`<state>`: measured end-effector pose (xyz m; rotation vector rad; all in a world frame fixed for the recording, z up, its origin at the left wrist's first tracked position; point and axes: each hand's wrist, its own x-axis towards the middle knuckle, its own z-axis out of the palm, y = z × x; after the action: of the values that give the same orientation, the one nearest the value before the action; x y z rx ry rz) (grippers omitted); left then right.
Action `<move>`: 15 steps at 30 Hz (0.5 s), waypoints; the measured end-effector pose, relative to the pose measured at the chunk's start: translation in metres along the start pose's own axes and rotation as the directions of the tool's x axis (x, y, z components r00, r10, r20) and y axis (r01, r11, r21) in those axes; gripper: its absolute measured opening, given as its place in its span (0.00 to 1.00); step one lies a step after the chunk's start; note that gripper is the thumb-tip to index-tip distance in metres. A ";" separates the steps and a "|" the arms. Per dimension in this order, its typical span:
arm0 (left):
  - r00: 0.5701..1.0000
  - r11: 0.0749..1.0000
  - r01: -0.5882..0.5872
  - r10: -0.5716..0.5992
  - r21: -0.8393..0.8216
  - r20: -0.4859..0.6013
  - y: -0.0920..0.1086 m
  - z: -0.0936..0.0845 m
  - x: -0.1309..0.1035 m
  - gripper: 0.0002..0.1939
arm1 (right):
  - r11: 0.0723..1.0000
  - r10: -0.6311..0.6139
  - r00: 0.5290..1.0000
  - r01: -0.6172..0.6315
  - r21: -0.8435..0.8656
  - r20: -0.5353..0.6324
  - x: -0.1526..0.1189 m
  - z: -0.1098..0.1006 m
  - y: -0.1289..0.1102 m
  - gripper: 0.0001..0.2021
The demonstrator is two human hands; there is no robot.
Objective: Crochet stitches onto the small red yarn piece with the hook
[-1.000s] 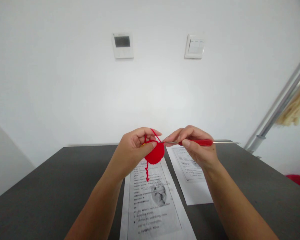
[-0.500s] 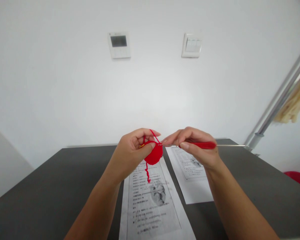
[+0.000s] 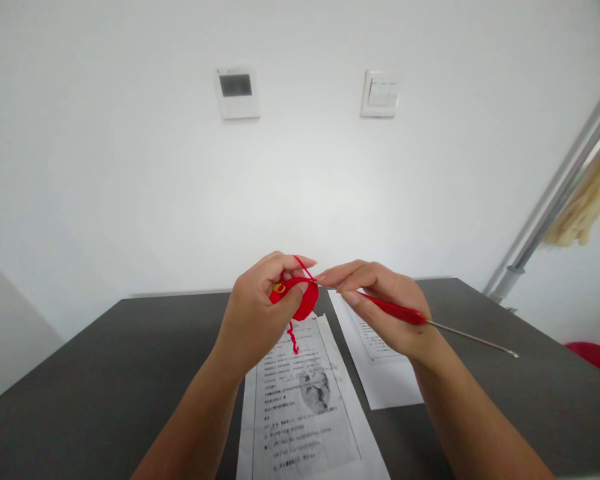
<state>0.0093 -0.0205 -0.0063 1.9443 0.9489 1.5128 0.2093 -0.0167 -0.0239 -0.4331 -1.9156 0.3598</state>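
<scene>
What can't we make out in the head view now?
All head view:
Tip of the hook at the yarn: too small.
Part of the red yarn piece: behind the left hand.
Yellow bit: too small to identify.
Right sheet: partly behind the right hand.
Left sheet: bottom edge cuts it; lettering blurred.
Red object: right edge cuts it.

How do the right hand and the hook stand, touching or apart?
Touching. The head view shows the right hand holding the hook, whose red handle lies across the hand.
</scene>
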 end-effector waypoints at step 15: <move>0.972 0.908 0.231 -0.234 -0.348 0.036 0.001 0.001 0.003 0.22 | 0.980 -0.191 0.970 0.179 -0.088 -0.150 0.003 0.019 0.021 0.09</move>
<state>0.0114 -0.0189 -0.0036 1.5178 0.8142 1.4366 0.1935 0.0020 -0.0380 -0.3184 -1.8008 0.1280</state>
